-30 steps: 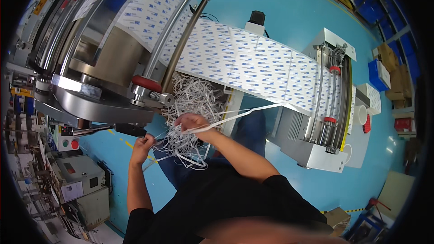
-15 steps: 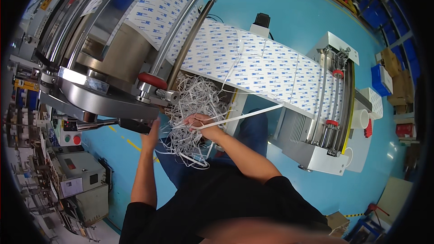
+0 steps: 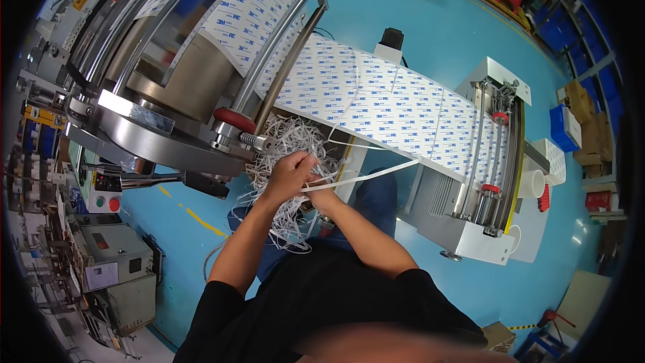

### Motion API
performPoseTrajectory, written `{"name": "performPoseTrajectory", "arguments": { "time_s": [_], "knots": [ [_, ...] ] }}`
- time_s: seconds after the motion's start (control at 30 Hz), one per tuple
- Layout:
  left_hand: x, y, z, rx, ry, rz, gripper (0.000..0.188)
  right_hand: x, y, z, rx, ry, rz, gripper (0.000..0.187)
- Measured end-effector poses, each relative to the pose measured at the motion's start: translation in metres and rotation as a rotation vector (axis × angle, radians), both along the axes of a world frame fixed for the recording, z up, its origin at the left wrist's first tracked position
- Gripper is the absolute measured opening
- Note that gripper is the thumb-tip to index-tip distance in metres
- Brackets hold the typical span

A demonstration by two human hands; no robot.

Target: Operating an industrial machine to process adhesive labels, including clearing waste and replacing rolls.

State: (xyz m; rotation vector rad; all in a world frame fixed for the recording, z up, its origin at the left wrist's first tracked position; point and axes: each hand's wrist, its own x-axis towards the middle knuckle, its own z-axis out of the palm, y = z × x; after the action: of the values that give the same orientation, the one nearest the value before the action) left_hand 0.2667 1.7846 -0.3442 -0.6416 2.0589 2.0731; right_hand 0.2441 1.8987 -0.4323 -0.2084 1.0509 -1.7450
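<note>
My left hand is closed, its fingertips bunched against my right hand; whatever it grips, if anything, is hidden. Partly behind it, my right hand is closed on a narrow white strip. That strip stretches taut to the near edge of a wide white web with blue print, which runs between machine rollers. Beneath both hands lies a tangled heap of thin white strips, spilling over toward my legs. A second thin strip hangs loosely from the web toward the heap.
At left stands a metal machine with a roller, a red collar and a black-gripped lever close to my left forearm. A grey-white roller unit stands at right. Farther left is a control box with buttons.
My left hand has left the black lever grip and moved right, meeting my right hand over the heap. My right hand stays on the strip, and the view has shifted slightly.
</note>
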Motion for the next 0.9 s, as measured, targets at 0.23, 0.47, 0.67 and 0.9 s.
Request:
{"name": "performPoseTrajectory", "arguments": {
  "time_s": [0.23,0.47,0.67,0.9],
  "knots": [
    [0.007,0.008,0.005,-0.287,0.125,0.071,0.025,-0.016,0.014,-0.020,-0.031,-0.073,-0.154,0.034],
    [0.073,-0.033,-0.016,-0.791,0.198,0.010,0.016,-0.008,-0.020,0.034,-0.260,0.070,-0.124,0.044],
    [0.182,-0.126,0.017,-1.088,0.470,0.575,0.031,0.012,-0.041,0.034,-0.097,-0.049,-0.257,0.030],
    [0.341,-0.332,0.050,-1.394,0.140,1.550,0.058,0.055,-0.077,0.020,-0.047,0.035,-0.156,0.023]
  ]
}}
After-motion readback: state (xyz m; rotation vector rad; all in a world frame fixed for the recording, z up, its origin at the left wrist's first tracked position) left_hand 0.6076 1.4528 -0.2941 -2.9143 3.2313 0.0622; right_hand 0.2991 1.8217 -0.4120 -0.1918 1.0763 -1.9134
